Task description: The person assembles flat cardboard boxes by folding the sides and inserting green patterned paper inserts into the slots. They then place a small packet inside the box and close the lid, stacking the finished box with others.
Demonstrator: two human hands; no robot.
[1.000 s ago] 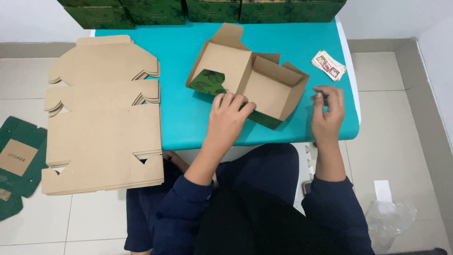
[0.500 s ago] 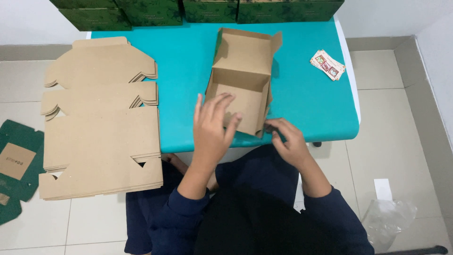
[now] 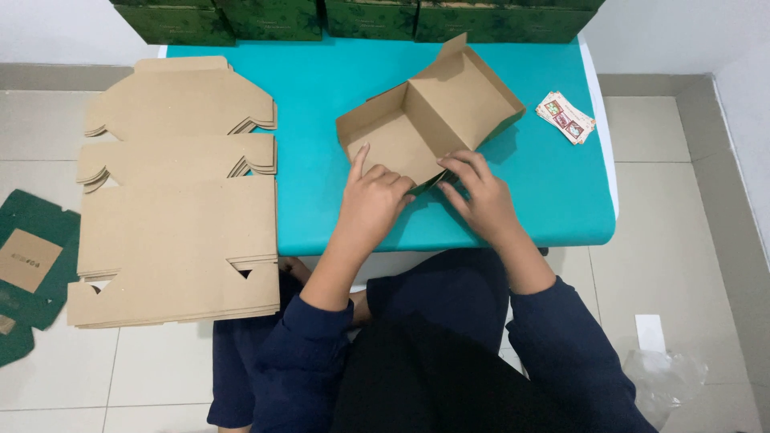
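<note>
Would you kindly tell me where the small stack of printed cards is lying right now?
In the head view, the cards lie on the teal table near its right edge, just right of the open cardboard box.

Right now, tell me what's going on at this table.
A person seated at a teal table is working on a brown cardboard box with both bare hands. The left hand and right hand press at the box's near edge, where it lies open with its inside up. A stack of flat cardboard blanks lies to the left, a small pile of stickers to the right, and dark green boxes line the far edge.
</note>
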